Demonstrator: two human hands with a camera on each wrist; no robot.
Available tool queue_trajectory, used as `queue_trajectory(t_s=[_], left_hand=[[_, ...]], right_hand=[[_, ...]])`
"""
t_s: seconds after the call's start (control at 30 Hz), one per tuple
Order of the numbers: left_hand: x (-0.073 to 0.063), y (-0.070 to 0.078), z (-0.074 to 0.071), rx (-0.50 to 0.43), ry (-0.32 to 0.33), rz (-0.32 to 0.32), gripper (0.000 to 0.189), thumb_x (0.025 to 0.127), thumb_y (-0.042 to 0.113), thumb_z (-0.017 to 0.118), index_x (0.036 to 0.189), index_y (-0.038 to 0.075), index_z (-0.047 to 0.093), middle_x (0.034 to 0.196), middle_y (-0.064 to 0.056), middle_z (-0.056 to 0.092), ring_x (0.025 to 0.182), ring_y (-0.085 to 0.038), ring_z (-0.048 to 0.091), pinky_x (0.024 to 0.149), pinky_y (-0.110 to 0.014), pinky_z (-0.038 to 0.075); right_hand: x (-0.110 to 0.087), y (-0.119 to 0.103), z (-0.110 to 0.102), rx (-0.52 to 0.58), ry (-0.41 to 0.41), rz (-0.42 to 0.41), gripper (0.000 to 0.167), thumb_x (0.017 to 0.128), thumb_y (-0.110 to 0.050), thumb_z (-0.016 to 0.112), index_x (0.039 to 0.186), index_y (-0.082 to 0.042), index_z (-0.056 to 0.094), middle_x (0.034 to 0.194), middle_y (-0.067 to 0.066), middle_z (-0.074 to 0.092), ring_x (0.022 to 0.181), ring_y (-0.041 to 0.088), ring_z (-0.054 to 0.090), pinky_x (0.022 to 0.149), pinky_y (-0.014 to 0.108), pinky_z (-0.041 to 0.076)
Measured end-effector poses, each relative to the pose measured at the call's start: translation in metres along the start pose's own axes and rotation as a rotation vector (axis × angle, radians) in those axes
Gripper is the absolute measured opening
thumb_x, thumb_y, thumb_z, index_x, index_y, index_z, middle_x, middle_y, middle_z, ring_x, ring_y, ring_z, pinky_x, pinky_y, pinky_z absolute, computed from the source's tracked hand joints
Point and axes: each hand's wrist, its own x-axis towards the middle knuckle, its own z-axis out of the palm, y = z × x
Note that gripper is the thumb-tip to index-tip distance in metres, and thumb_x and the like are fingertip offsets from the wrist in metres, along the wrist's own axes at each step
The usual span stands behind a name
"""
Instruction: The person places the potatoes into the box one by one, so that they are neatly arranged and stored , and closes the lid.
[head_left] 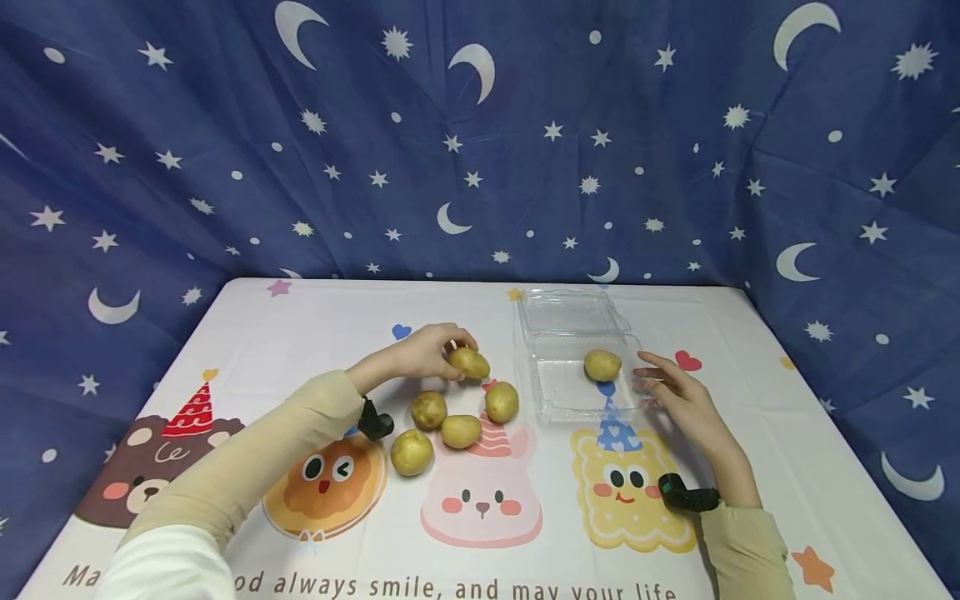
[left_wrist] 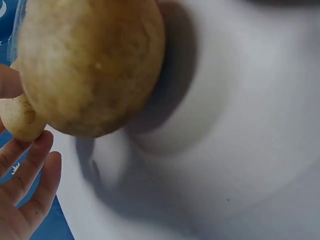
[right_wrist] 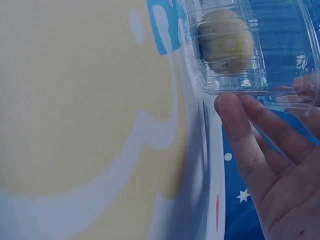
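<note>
My left hand [head_left: 429, 352] pinches a potato [head_left: 469, 363] between thumb and fingertips, left of the clear plastic box. In the left wrist view that potato [left_wrist: 24, 117] is partly hidden behind a much nearer potato [left_wrist: 92, 65]. Several more potatoes lie loosely grouped in front of the hand, among them a round one [head_left: 411, 452] and an oval one [head_left: 461, 431]. Inside the clear box [head_left: 558, 392], whose lid [head_left: 567, 312] is folded back, rests one potato [head_left: 602, 365]. My right hand [head_left: 678, 397] touches the box's right side with fairly straight fingers.
A white tablecloth [head_left: 300, 467] with printed cartoon animals and lettering covers the table. Behind and at both sides hangs a dark blue cloth [head_left: 525, 167] patterned with moons and stars. Each wrist wears a small black camera.
</note>
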Motion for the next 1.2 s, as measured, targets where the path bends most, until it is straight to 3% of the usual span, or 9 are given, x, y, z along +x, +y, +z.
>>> queue_trajectory(t_s=[0.37, 0.57, 0.73, 0.97, 1.2], left_hand=[[-0.003, 0.013, -0.003, -0.066, 0.067, 0.067, 0.042, 0.075, 0.011, 0.078, 0.116, 0.009, 0.064, 0.107, -0.009, 0.063, 0.098, -0.024, 0.061, 0.088, -0.044, 0.052], [0.0, 0.023, -0.002, -0.097, 0.084, 0.11, 0.042, 0.075, 0.009, 0.076, 0.115, 0.009, 0.064, 0.107, -0.009, 0.064, 0.098, -0.023, 0.06, 0.084, -0.04, 0.054], [0.005, 0.033, -0.001, -0.102, 0.093, 0.115, 0.042, 0.074, 0.011, 0.077, 0.115, 0.011, 0.065, 0.105, -0.007, 0.064, 0.096, -0.021, 0.061, 0.076, -0.026, 0.052], [0.017, 0.044, 0.003, -0.119, 0.107, 0.146, 0.042, 0.073, 0.012, 0.077, 0.113, 0.01, 0.065, 0.104, -0.007, 0.066, 0.095, -0.021, 0.062, 0.082, -0.038, 0.054], [0.029, 0.056, 0.008, -0.108, 0.112, 0.146, 0.042, 0.073, 0.015, 0.079, 0.113, 0.011, 0.066, 0.102, -0.005, 0.067, 0.093, -0.017, 0.061, 0.087, -0.033, 0.052]], right_hand=[[0.001, -0.002, 0.0, -0.037, -0.005, 0.041, 0.047, 0.1, -0.016, 0.048, 0.145, -0.007, 0.039, 0.127, 0.025, 0.059, 0.095, -0.01, 0.06, 0.073, 0.014, 0.051], [0.001, -0.002, 0.0, -0.033, -0.004, 0.025, 0.047, 0.1, -0.015, 0.049, 0.145, -0.007, 0.04, 0.126, 0.026, 0.06, 0.094, -0.011, 0.059, 0.072, 0.014, 0.051], [0.002, -0.002, 0.0, -0.026, -0.003, 0.017, 0.047, 0.1, -0.014, 0.049, 0.145, -0.006, 0.04, 0.125, 0.026, 0.06, 0.094, -0.012, 0.059, 0.072, 0.016, 0.052], [0.0, -0.003, 0.0, -0.034, -0.002, 0.02, 0.047, 0.1, -0.014, 0.048, 0.145, -0.006, 0.04, 0.125, 0.026, 0.06, 0.094, -0.012, 0.059, 0.073, 0.016, 0.052], [-0.001, -0.001, 0.0, -0.034, -0.004, 0.015, 0.046, 0.1, -0.013, 0.048, 0.145, -0.005, 0.04, 0.125, 0.027, 0.06, 0.094, -0.01, 0.06, 0.073, 0.015, 0.052]])
